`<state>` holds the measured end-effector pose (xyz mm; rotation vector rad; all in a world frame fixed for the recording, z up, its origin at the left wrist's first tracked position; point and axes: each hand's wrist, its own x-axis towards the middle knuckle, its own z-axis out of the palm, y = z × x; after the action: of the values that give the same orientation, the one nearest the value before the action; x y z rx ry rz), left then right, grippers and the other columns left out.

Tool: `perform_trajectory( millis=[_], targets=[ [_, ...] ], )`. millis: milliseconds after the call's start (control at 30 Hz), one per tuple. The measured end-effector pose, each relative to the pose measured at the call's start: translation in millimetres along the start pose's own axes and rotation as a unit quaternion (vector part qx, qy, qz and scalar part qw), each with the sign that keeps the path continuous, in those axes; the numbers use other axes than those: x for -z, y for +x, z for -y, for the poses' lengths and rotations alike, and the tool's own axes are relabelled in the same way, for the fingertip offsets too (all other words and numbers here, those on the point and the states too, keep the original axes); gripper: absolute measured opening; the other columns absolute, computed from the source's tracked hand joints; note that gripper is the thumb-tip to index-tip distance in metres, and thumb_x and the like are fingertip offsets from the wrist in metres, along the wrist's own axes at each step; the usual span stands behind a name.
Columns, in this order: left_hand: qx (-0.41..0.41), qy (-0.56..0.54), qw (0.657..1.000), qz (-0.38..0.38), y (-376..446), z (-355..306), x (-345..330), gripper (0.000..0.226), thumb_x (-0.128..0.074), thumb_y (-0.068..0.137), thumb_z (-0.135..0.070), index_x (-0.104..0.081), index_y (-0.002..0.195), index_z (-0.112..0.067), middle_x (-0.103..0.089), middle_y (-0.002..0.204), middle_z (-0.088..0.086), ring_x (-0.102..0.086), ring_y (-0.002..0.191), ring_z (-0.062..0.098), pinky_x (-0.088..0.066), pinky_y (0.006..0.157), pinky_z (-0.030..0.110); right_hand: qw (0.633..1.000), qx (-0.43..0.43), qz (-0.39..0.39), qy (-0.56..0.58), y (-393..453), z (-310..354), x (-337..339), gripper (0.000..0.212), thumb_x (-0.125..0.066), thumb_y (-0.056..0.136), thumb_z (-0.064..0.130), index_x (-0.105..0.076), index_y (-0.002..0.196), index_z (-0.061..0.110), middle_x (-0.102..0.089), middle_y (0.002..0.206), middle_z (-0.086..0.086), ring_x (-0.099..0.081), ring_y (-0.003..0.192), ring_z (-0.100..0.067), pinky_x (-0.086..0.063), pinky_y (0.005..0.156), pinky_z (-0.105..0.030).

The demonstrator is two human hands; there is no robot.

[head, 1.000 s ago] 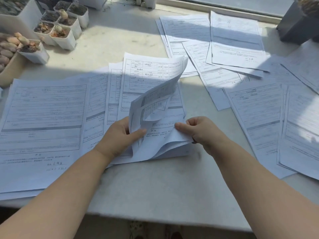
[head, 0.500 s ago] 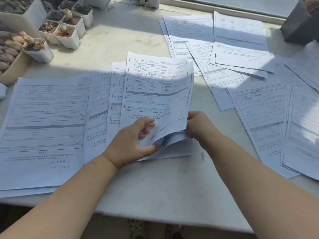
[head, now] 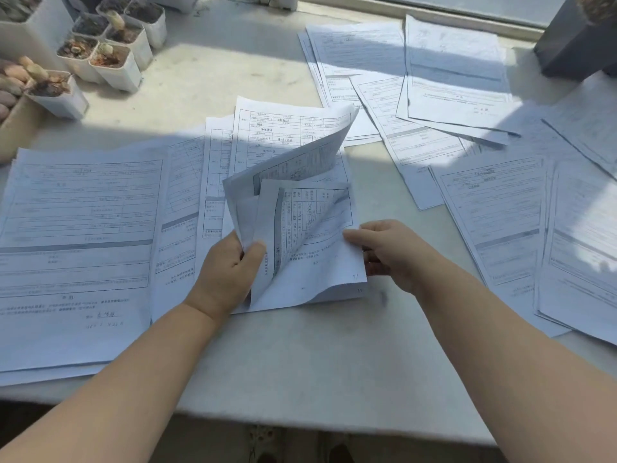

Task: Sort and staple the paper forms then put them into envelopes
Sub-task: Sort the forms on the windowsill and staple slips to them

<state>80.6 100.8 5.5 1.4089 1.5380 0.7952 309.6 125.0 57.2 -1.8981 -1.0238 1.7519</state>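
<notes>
Left hand (head: 227,272) grip pinches two curled white printed paper forms (head: 293,208); right hand (head: 387,252) grip, fingers bent, pinches the white form stack (head: 334,279) edge.

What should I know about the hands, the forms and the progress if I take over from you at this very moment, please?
Left hand: grips two curled-up printed white sheets lifted from the centre stack of paper forms.
Right hand: fingertips pinch that stack's right edge.
Forms: large pile of printed forms on the left of the pale tabletop; fanned loose forms at the back; more piles on the right.
Done: forms spread into several piles.
Left: finish sorting, staple, fill envelopes. No stapler or envelopes are in view.
</notes>
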Motion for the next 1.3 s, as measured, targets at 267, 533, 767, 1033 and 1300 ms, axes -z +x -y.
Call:
perform_trajectory(
  millis=[267,533,767,1033,1300],
  targets=[
    [-0.195,0.268,0.943,0.037,-16.6,-11.5,-11.5,0.064,-0.053,0.071,-0.068,-0.05,0.121,-0.027,-0.052,0.091,-0.013,-0.047,0.08,0.007,-0.042,0.069,0.025,0.988,0.027,0.06,0.143,1.7,26.7,-20.3,0.025,-0.059,0.095,0.027,-0.066,0.1,0.004,-0.073,0.073,-0.004,-0.069,0.064,-0.014,-0.06,0.073,-0.03],
    [0.083,-0.078,0.991,-0.072,-3.4,-11.6,-4.0,0.023,-0.05,0.1,-0.023,-0.059,0.081,-0.032,-0.06,0.081,-0.019,-0.055,0.076,-0.009,-0.041,0.07,0.009,0.993,-0.009,-0.088,-0.074,-8.3,-17.4,22.0,0.017,-0.065,0.09,0.022,-0.07,0.095,0.006,-0.071,0.079,-0.01,-0.063,0.063,-0.016,-0.054,0.064,-0.03],
    [0.067,-0.108,0.989,-0.08,-0.9,-11.7,-3.3,0.017,-0.051,0.099,-0.016,-0.06,0.109,-0.025,-0.061,0.096,-0.022,-0.054,0.09,-0.013,-0.042,0.076,0.0,0.997,0.004,0.017,-0.078,-8.5,-22.6,5.4,0.031,-0.068,0.086,0.01,-0.057,0.058,0.014,-0.057,0.059,0.001,-0.05,0.053,-0.013,-0.043,0.052,-0.023],
    [0.051,-0.039,0.997,-0.043,-3.4,-11.8,-4.2,0.015,-0.063,0.092,-0.022,-0.062,0.106,-0.019,-0.065,0.094,-0.013,-0.06,0.081,-0.007,-0.04,0.066,-0.001,0.998,0.022,-0.033,-0.038,1.2,-18.3,-11.9,0.047,-0.077,0.066,0.051,-0.052,0.076,0.012,-0.044,0.072,-0.008,-0.039,0.068,-0.021,-0.028,0.062,-0.033],
    [0.013,-0.039,0.995,0.096,-5.0,-7.2,-1.9,0.069,-0.075,0.051,-0.059,-0.054,0.114,-0.041,-0.063,0.108,-0.022,-0.058,0.094,-0.003,-0.049,0.08,0.013,0.998,0.031,-0.044,-0.023,13.8,-11.0,-20.7,0.039,-0.075,0.078,0.045,-0.061,0.074,0.009,-0.056,0.068,-0.011,-0.05,0.061,-0.02,-0.038,0.061,-0.03]
  ],
)
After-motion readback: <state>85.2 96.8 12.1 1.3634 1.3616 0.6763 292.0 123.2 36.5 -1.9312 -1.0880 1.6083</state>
